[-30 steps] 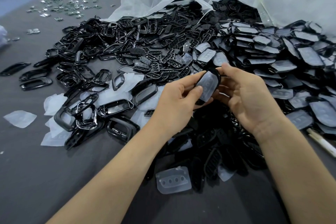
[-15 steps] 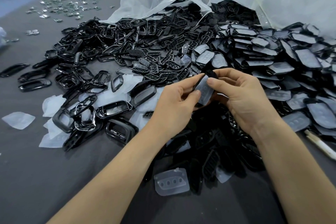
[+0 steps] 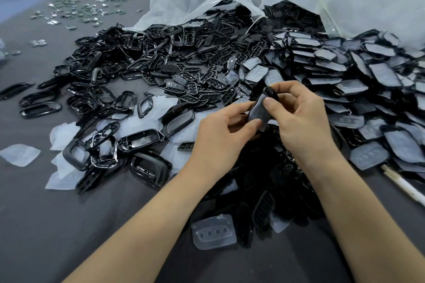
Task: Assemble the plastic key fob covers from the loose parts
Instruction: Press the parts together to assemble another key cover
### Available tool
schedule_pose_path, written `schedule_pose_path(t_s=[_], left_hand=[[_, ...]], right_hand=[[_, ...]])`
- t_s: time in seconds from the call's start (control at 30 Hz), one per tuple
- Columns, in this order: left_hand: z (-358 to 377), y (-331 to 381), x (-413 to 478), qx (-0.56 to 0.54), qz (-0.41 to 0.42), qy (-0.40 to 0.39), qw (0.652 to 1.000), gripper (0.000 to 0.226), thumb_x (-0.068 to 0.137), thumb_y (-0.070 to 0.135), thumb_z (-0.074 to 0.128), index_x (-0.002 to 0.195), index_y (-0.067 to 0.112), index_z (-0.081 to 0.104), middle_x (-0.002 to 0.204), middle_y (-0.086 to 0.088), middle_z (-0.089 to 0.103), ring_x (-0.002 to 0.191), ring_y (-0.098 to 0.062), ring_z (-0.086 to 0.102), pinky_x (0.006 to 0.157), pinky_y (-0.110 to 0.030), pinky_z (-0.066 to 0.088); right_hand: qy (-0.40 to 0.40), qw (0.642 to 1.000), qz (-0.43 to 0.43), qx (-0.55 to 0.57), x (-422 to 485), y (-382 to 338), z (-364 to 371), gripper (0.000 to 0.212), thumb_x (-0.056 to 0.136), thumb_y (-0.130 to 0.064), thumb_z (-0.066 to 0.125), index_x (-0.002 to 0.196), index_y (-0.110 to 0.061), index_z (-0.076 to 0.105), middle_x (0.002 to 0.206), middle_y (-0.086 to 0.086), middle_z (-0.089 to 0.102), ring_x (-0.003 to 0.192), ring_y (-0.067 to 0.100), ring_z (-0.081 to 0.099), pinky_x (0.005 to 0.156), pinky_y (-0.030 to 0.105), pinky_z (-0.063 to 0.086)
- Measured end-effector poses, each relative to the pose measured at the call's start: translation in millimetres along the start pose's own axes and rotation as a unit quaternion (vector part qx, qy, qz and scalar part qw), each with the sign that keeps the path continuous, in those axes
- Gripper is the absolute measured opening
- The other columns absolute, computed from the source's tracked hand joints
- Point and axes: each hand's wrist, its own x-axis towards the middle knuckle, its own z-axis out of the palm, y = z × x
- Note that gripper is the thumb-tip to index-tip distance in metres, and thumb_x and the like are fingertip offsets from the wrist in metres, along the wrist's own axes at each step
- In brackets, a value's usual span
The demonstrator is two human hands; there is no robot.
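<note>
Both hands hold one key fob cover (image 3: 258,111) above the grey tabletop (image 3: 46,225), near the view's centre. The left hand (image 3: 218,138) pinches its lower edge between thumb and fingers (image 3: 236,108). The right hand (image 3: 301,126) pinches the top (a black frame around a translucent pad). Loose black frames (image 3: 142,135) lie toward nine o'clock, padded pieces (image 3: 368,89) toward two, and one clear pad (image 3: 213,232) at six.

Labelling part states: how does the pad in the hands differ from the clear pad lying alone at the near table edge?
The held pad is off the table, pinched by the left hand and right hand; the loose pad lies flat on the table, no hand on it. The held pad sits against a black shell; the loose pad has none. Both are translucent whitish.
</note>
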Motion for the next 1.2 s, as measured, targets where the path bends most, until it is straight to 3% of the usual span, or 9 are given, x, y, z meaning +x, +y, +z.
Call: schedule_pose_path(t_s=[0.13, 0.27, 0.4, 0.7, 0.8, 0.93, 1.07, 1.2], left_hand=[[-1.0, -0.2, 0.6, -0.015, -0.001, -0.001, 1.000, 0.031, 0.092, -0.002, 0.056, 0.098, 0.027, 0.066, 0.090, 0.000, 0.073, 0.085, -0.010, 0.069, 0.078, -0.027, 0.058], [-0.4, 1.4, 0.0, -0.034, -0.007, -0.002, 0.999, 0.032, 0.093, -0.002, 0.054, 0.092, 0.027, 0.067, 0.081, 0.006, 0.072, 0.079, -0.010, 0.069, 0.068, -0.020, 0.056], [0.0, 1.4, 0.6, -0.038, -0.003, 0.006, 0.999, 0.030, 0.094, -0.002, 0.054, 0.090, 0.025, 0.067, 0.080, 0.006, 0.072, 0.078, -0.013, 0.070, 0.067, -0.020, 0.056], [0.9, 0.4, -0.9, 0.021, 0.040, 0.044, 0.998, 0.031, 0.091, -0.001, 0.057, 0.088, 0.029, 0.066, 0.078, 0.009, 0.071, 0.072, -0.007, 0.070, 0.065, -0.019, 0.056], [0.2, 0.2, -1.0, 0.037, 0.050, 0.059, 0.996, 0.026, 0.093, 0.001, 0.055, 0.091, 0.025, 0.065, 0.075, 0.007, 0.069, 0.067, -0.010, 0.071, 0.064, -0.023, 0.058], [-0.4, 1.1, 1.6, 0.017, 0.027, 0.079, 0.996, 0.023, 0.095, 0.002, 0.052, 0.090, 0.021, 0.065, 0.078, 0.005, 0.067, 0.062, -0.013, 0.069, 0.060, -0.025, 0.058], [-4.4, 0.9, 4.1, 0.029, 0.037, 0.103, 0.994, 0.019, 0.093, 0.006, 0.057, 0.092, 0.021, 0.067, 0.090, -0.001, 0.070, 0.081, -0.021, 0.069, 0.072, -0.042, 0.059], [-5.1, 1.2, 3.9, 0.042, 0.038, 0.101, 0.993, 0.015, 0.093, 0.007, 0.058, 0.095, 0.018, 0.068, 0.092, -0.004, 0.071, 0.090, -0.025, 0.068, 0.079, -0.051, 0.056]], right_hand=[[-0.004, 0.999, -0.024, -0.041, 0.5, 1.1, -0.5, 0.020, 0.090, -0.001, 0.059, 0.094, -0.021, 0.061, 0.083, 0.003, 0.062, 0.077, 0.011, 0.060, 0.069, 0.017, 0.048], [-0.022, 0.999, -0.027, -0.036, 0.5, 1.5, -1.9, 0.024, 0.089, 0.001, 0.057, 0.099, -0.020, 0.063, 0.082, 0.004, 0.059, 0.074, 0.008, 0.058, 0.064, 0.015, 0.047], [-0.026, 0.998, -0.033, -0.038, 0.3, 1.2, -1.8, 0.026, 0.088, 0.003, 0.056, 0.096, -0.020, 0.064, 0.078, -0.001, 0.057, 0.069, 0.002, 0.054, 0.065, 0.014, 0.047], [-0.023, 0.998, -0.037, -0.050, -0.7, 0.5, -0.2, 0.027, 0.087, 0.002, 0.055, 0.092, -0.023, 0.063, 0.076, 0.003, 0.059, 0.065, 0.012, 0.051, 0.059, 0.020, 0.044], [-0.020, 0.997, -0.046, -0.061, -1.2, -1.8, -2.7, 0.023, 0.083, -0.001, 0.058, 0.087, -0.021, 0.067, 0.072, -0.002, 0.062, 0.062, 0.007, 0.053, 0.059, 0.016, 0.045], [-0.041, 0.999, -0.007, -0.011, -0.5, -2.3, -4.3, 0.022, 0.083, 0.002, 0.058, 0.087, -0.018, 0.067, 0.076, 0.006, 0.063, 0.064, 0.008, 0.056, 0.059, 0.018, 0.046], [-0.057, 0.994, 0.057, 0.076, -2.0, -4.1, -3.3, 0.022, 0.085, 0.006, 0.055, 0.082, -0.014, 0.066, 0.070, 0.002, 0.063, 0.060, 0.007, 0.061, 0.048, 0.019, 0.048], [-0.081, 0.978, 0.100, 0.163, -2.5, -4.1, -3.8, 0.013, 0.089, -0.004, 0.061, 0.078, -0.010, 0.065, 0.072, 0.004, 0.065, 0.064, 0.012, 0.067, 0.050, 0.024, 0.053]])
